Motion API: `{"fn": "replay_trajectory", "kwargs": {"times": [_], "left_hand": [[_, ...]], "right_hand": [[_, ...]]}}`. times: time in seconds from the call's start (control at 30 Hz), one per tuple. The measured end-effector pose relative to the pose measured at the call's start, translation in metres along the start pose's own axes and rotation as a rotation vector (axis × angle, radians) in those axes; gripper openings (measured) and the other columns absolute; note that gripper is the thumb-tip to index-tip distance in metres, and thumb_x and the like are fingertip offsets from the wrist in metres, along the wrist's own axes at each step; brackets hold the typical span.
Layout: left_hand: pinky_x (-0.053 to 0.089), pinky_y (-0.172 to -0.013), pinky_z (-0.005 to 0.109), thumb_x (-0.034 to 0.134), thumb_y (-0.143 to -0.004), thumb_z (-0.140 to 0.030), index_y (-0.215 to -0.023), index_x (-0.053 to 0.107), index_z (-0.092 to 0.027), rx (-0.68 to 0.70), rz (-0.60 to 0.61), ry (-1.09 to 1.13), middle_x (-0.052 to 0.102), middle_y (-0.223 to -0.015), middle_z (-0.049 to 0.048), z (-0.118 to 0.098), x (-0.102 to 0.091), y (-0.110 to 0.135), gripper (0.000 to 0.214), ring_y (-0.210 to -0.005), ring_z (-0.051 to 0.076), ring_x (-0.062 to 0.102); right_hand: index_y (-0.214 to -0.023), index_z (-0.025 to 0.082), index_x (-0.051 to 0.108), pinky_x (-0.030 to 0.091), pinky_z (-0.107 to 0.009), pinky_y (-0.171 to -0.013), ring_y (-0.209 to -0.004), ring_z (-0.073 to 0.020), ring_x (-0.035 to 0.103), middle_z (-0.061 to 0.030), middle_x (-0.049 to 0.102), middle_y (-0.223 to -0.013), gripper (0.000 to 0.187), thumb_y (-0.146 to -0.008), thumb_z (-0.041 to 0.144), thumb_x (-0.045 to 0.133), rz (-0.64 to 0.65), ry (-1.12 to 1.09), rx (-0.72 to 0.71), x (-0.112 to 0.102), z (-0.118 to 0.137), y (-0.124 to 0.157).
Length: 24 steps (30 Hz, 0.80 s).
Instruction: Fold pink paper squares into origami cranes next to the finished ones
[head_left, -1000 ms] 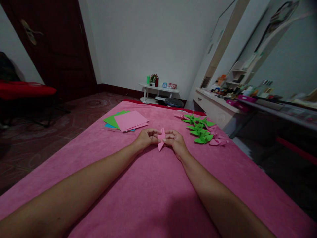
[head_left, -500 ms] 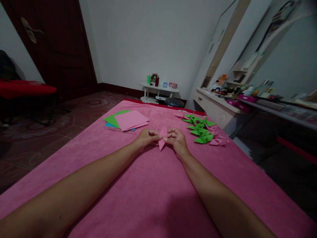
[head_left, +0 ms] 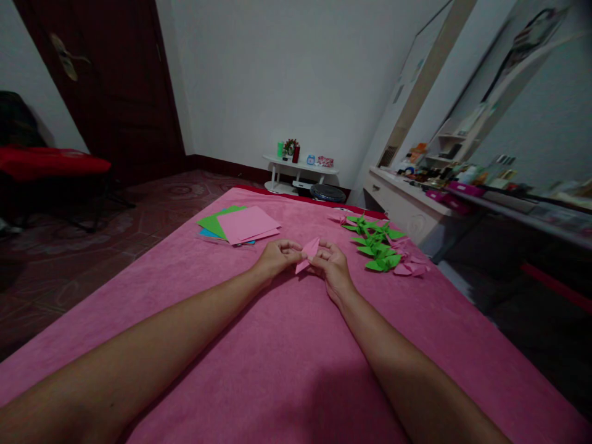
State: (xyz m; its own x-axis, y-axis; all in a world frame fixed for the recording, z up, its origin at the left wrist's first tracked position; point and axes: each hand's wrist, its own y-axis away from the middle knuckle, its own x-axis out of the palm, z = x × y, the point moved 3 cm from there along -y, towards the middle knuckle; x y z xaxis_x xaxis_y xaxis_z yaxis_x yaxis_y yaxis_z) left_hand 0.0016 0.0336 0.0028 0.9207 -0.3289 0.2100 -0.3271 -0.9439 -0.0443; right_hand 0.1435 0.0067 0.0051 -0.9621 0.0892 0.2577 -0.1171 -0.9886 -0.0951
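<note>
Between my hands is a pink folded paper (head_left: 311, 248), a narrow diamond shape with pointed ends, tilted with its top to the right. My left hand (head_left: 279, 256) is closed and pinches its left side with thumb and fingers. My right hand (head_left: 333, 265) grips the right side, thumb in front and fingers behind, partly hiding it. To the left lies a stack of square paper sheets (head_left: 250, 223), pink on top with green and blue beneath. On the right are several green folded paper pieces (head_left: 377, 243) and pink folded paper pieces (head_left: 411, 260).
Everything rests on a pink cloth surface (head_left: 259, 370). Beyond its far edge stand a low white table (head_left: 300, 165) with small items and a dark round stool (head_left: 327, 193). A cluttered dressing table (head_left: 407, 206) stands at right, a red-covered chair (head_left: 50, 163) at left.
The pink folded paper has turned clockwise, from nearly upright to slanting with its top to the right. Both hands keep hold of it. The whole view has shifted slightly.
</note>
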Motion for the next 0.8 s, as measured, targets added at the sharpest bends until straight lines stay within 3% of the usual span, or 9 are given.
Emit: {"fn": "replay_trajectory", "kwargs": {"times": [0.23,0.4,0.53,0.63,0.8], "left_hand": [[0.038,-0.046,0.02,0.077,-0.058,-0.037,-0.067,0.067,-0.01,0.008,0.028,-0.094,0.06,-0.052,0.0013,-0.001,0.005,0.005,0.031,-0.044,0.008,0.05],[0.031,-0.041,0.018,0.076,-0.06,-0.035,-0.065,0.067,-0.01,0.073,-0.002,-0.149,0.058,-0.049,-0.0002,-0.007,0.005,0.007,0.027,-0.04,0.006,0.044],[0.034,-0.042,0.019,0.077,-0.059,-0.034,-0.066,0.067,-0.01,0.083,-0.016,-0.153,0.059,-0.05,0.0,-0.006,0.004,0.006,0.027,-0.041,0.007,0.046],[0.038,-0.043,0.019,0.077,-0.059,-0.032,-0.072,0.066,-0.01,0.17,-0.049,-0.138,0.061,-0.055,0.0007,-0.005,0.002,0.004,0.027,-0.045,0.008,0.05],[0.046,-0.047,0.02,0.073,-0.065,-0.028,-0.087,0.064,-0.012,0.374,-0.103,-0.157,0.064,-0.07,0.0018,-0.009,0.0,0.005,0.029,-0.052,0.01,0.057]], "right_hand": [[-0.096,0.023,0.049,0.052,-0.026,-0.053,-0.05,-0.0112,0.057,0.0068,0.059,-0.063,0.05,-0.054,0.019,0.076,-0.091,-0.075,-0.066,-0.005,0.002,-0.002],[-0.088,0.02,0.056,0.053,-0.025,-0.055,-0.055,-0.0115,0.06,0.003,0.063,-0.068,0.038,-0.058,0.026,0.077,0.01,-0.039,-0.01,-0.006,-0.002,-0.003],[-0.08,0.016,0.061,0.046,-0.02,-0.045,-0.047,-0.0084,0.055,0.0011,0.064,-0.065,0.031,-0.059,0.033,0.077,0.03,0.019,0.038,-0.008,-0.006,-0.005],[-0.075,0.015,0.062,0.04,-0.018,-0.04,-0.041,-0.006,0.051,0.0018,0.063,-0.061,0.029,-0.059,0.033,0.078,-0.005,0.03,0.015,-0.01,-0.006,-0.006],[-0.077,0.017,0.063,0.048,-0.021,-0.049,-0.051,-0.0101,0.06,0.0008,0.069,-0.069,0.03,-0.054,0.026,0.08,-0.031,-0.062,-0.023,-0.012,-0.001,-0.005]]}}
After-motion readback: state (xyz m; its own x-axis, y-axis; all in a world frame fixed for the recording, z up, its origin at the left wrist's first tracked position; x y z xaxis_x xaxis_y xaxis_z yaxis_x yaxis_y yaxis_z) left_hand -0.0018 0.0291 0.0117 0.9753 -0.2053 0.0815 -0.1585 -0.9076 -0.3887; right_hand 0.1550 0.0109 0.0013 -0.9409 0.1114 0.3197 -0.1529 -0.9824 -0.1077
